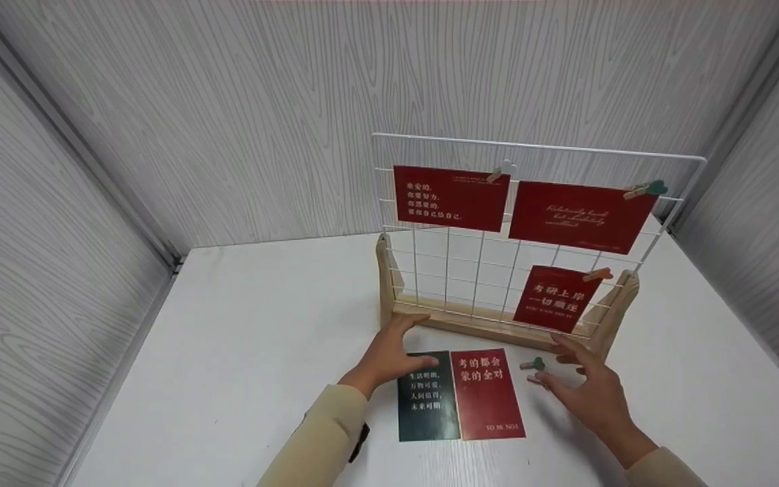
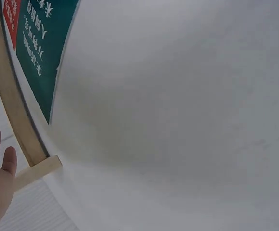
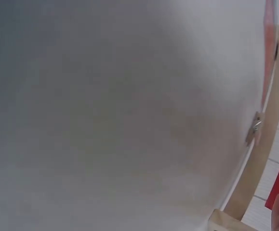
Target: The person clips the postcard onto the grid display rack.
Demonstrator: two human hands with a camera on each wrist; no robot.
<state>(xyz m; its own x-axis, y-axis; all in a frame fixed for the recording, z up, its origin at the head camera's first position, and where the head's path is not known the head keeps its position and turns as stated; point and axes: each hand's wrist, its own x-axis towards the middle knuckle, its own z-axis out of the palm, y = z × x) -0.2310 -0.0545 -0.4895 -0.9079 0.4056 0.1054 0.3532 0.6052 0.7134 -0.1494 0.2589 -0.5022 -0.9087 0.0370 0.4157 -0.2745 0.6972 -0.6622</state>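
Dark green card point(image 1: 429, 398), white lettering, beside red card point(image 1: 488, 402), left fingers point(image 1: 406, 322) spread, right fingers point(image 1: 571, 348) loosely parted

Green card point(image 1: 427, 398), white lettering, flat on white table point(image 1: 227, 379), midway between left and right edges | red card point(image 1: 488, 399), white lettering, flat, just beside it | green-topped clip point(image 1: 536, 364), lying nearer right edge | wooden-based grid rack point(image 1: 474, 327), upright toward far-right corner, three red cards point(image 1: 452, 198) clipped on | left hand point(image 1: 387, 356) near green card; right hand point(image 1: 596, 396) near clip
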